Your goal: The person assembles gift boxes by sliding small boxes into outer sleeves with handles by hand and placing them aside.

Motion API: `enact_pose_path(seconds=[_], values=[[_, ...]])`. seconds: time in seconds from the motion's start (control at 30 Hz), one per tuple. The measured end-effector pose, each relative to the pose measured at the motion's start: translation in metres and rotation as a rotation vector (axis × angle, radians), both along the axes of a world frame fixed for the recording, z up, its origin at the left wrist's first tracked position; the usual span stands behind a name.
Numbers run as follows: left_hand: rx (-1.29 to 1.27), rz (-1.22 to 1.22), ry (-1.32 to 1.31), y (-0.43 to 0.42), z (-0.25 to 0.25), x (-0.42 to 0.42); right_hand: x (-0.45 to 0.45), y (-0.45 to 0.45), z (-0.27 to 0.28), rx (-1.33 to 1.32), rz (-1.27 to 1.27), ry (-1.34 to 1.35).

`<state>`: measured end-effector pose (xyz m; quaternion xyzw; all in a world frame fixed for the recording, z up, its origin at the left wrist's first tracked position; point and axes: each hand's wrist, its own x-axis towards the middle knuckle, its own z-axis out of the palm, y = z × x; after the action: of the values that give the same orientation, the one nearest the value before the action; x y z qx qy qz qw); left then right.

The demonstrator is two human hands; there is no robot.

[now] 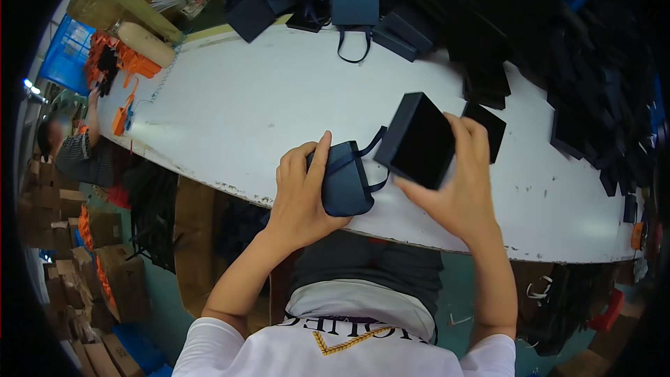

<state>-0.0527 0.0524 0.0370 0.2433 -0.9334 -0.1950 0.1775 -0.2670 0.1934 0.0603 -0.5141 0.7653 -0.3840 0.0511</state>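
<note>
My left hand (301,192) is wrapped round a small dark blue bag (347,185) near the table's front edge. The bag lies tilted, its ribbon handles pointing right toward the box. In my right hand (460,181) is an open black box (421,141), gripped between thumb and fingers and raised over the table, its dark hollow side turned toward my palm. Another black box piece (484,128) is just behind my right fingers, partly hidden by them. Bag and box are close together.
The white table (230,112) curves across the view. Dark boxes and bags are piled at the back and right, with a blue bag (355,5) at the back edge. Orange items (132,63) and a blue crate (66,54) stand left, near another person (84,153). Cartons are on the floor.
</note>
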Motion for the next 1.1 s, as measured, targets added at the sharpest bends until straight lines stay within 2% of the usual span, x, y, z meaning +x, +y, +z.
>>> enact_pose_path(seconds=[0.07, 0.2, 0.3, 0.6, 0.8, 0.9, 0.93, 0.97, 1.03, 1.07, 1.1], values=[[-0.016, 0.017, 0.008, -0.002, 0.001, 0.002, 0.004, -0.026, -0.018, -0.119, -0.004, 0.077], [0.0, 0.063, 0.036, -0.005, -0.005, 0.007, 0.02, -0.043, -0.028, 0.016, -0.023, 0.084], [0.029, 0.062, 0.026, -0.011, -0.008, 0.011, 0.028, -0.042, -0.036, 0.019, 0.027, 0.059], [0.04, -0.056, -0.045, -0.032, -0.01, 0.015, 0.031, -0.034, -0.031, 0.077, 0.331, 0.208], [0.147, -0.241, -0.055, -0.043, -0.007, 0.015, 0.008, -0.03, -0.03, 0.179, 0.546, 0.085], [0.155, -0.241, -0.082, -0.037, -0.01, 0.013, 0.008, -0.033, -0.048, 0.076, 0.59, 0.027], [0.142, -0.23, -0.076, -0.034, -0.014, 0.009, 0.023, -0.033, -0.051, 0.04, 0.528, -0.052], [0.2, -0.199, 0.005, -0.028, -0.022, 0.005, 0.034, -0.036, -0.06, -0.038, 0.479, -0.287], [0.073, -0.217, 0.095, -0.014, -0.041, 0.0, 0.067, -0.052, -0.058, -0.176, 0.438, -0.358], [0.243, -0.146, 0.056, -0.013, -0.024, -0.004, 0.068, -0.06, -0.057, -0.196, 0.454, -0.498], [0.243, -0.102, 0.035, -0.014, -0.019, -0.001, 0.071, -0.066, -0.056, -0.21, 0.468, -0.648]])
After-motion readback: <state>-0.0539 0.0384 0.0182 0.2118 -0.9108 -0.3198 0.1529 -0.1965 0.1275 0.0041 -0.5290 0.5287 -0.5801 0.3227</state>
